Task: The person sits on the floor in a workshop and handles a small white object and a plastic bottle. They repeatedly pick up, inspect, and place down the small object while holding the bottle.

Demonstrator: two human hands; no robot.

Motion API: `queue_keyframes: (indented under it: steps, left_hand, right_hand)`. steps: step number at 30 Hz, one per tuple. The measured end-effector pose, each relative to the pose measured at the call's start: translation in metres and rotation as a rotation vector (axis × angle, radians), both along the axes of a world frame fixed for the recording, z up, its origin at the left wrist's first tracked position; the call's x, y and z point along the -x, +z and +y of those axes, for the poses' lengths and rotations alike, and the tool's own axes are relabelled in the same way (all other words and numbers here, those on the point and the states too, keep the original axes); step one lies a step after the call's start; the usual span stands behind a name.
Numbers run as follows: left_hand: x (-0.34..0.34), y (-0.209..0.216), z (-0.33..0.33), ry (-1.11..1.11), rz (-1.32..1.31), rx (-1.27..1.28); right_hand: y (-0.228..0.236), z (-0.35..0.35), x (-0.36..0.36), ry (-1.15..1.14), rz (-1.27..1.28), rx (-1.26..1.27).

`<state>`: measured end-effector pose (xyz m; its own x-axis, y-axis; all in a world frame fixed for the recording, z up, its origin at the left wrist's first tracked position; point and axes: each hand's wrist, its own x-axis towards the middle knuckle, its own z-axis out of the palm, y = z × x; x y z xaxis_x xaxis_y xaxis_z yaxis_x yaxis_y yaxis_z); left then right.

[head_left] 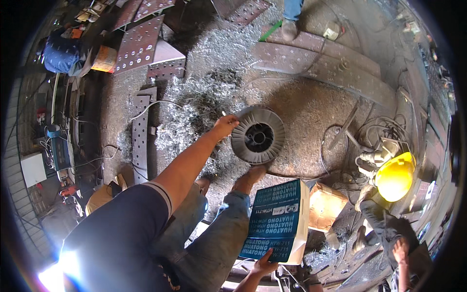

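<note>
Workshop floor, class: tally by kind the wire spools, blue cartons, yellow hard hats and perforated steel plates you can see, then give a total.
Wire spool, held by the left hand: 1
Blue carton, held by the right hand: 1
Yellow hard hat: 1
Perforated steel plates: 5, more may be hidden
Total: 8

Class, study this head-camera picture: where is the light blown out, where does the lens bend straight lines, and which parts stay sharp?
Head view: glare burns out the lower left corner beside the dark sleeve; the yellow hard hat shines brightly; the perforated steel plates curve toward the black fisheye rim; the wire spool at the left hand and the blue box in the right hand look sharp.
</note>
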<state>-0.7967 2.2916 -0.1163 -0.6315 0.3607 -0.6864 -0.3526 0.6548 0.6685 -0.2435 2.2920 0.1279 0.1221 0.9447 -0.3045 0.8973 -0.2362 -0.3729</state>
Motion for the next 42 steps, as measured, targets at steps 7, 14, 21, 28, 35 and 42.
queue_keyframes:
  steps: [7,14,21,28,35,42]
  left_hand:
    - [0.015,-0.036,0.049,-0.137,0.34,0.276]
    - [0.027,-0.06,0.001,-0.129,0.157,0.36]
    - [0.071,-0.031,-0.029,0.408,-0.285,-0.08]
    - [0.122,0.034,-0.016,-0.079,-0.168,0.158]
    - [0.125,0.02,0.006,-0.231,-0.113,0.139]
    - [0.135,0.038,0.007,-0.776,0.194,0.371]
  right_hand:
    - [0.034,0.153,0.07,-0.246,0.318,0.181]
    - [0.055,0.222,0.143,-0.279,0.778,0.381]
    - [-0.128,0.18,0.189,-0.345,0.523,0.727]
    - [-0.195,0.125,0.259,-0.38,0.219,0.665]
    - [-0.138,0.121,0.449,0.484,-0.32,0.171]
    - [-0.16,0.131,0.46,0.244,-0.425,0.573]
